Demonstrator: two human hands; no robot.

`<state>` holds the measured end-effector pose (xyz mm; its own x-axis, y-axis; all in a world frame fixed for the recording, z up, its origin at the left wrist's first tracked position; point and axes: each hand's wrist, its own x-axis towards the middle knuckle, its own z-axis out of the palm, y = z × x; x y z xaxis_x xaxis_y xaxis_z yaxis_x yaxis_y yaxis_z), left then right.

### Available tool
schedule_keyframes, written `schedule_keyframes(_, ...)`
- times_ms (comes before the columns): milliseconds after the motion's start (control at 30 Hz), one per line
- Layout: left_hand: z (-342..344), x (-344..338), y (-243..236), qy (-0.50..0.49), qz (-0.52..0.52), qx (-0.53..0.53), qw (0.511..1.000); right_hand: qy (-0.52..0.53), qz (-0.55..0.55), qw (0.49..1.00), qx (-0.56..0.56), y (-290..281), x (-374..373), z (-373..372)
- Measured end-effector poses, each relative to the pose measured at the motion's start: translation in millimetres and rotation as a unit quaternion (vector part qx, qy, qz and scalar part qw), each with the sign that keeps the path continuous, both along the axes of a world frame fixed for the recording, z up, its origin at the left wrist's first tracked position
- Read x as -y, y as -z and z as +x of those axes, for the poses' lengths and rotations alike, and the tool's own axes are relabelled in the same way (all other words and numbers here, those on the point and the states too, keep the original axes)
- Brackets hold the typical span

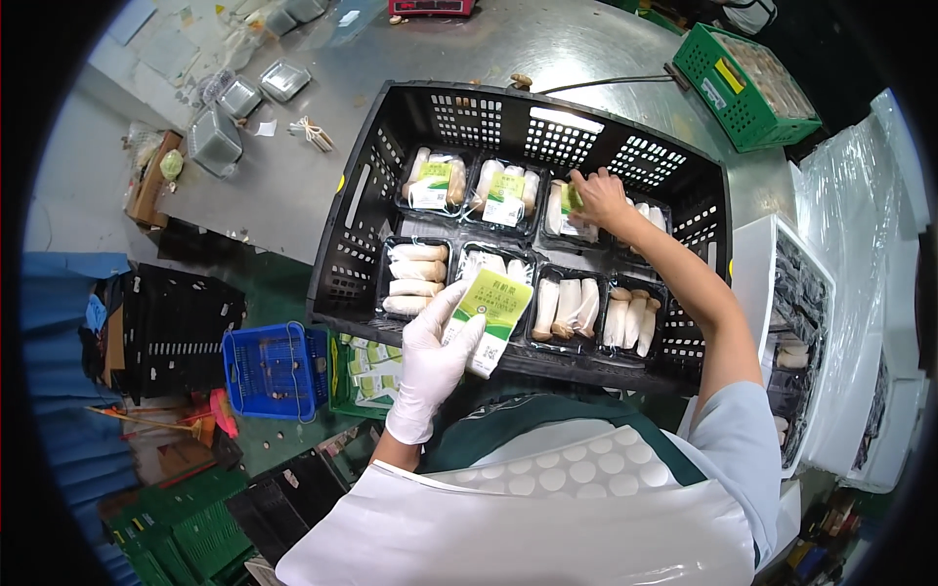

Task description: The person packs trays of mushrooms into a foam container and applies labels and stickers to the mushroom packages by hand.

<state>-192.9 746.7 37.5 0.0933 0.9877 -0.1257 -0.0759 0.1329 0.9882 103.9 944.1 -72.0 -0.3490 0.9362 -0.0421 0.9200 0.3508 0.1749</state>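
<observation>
My left hand (433,354), in a white glove, is closed on a stack of green and white labels (496,311) over the near edge of a black crate (337,317). Bare, my right hand (603,202) bends its fingers around a green label (570,202) on a mushroom pack (555,210) in the far row. Two far-row packs to its left, including one mushroom pack (503,192), bear such labels. In the near row, a mushroom pack (565,305) shows thick white stems under clear film with no label. The left hand's labels partly hide another pack.
The crate rests on a metal table (391,59). Clear plastic trays (213,140) lie at the far left, and a green crate (747,86) stands far right. Below left are a blue basket (274,371) and a green bin (363,376) holding labels. White foam boxes (782,332) stand right.
</observation>
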Motion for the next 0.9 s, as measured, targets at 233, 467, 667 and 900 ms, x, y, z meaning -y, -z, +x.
schedule_keyframes(233,25,-17,12,-0.074,0.062,-0.007,0.995,-0.095,-0.379,0.796,-0.463,-135,99,-74)
schedule_keyframes(467,22,-24,3,0.049,-0.044,-0.131,0.989,0.086,-0.357,0.753,-0.546,-157,94,-39)
schedule_keyframes(667,34,-26,10,0.132,0.022,-0.036,0.99,-0.056,-0.395,0.773,-0.494,-123,118,-45)
schedule_keyframes(900,43,-29,9,-0.006,0.081,-0.124,0.989,-0.067,-0.232,0.843,-0.481,-132,136,-68)
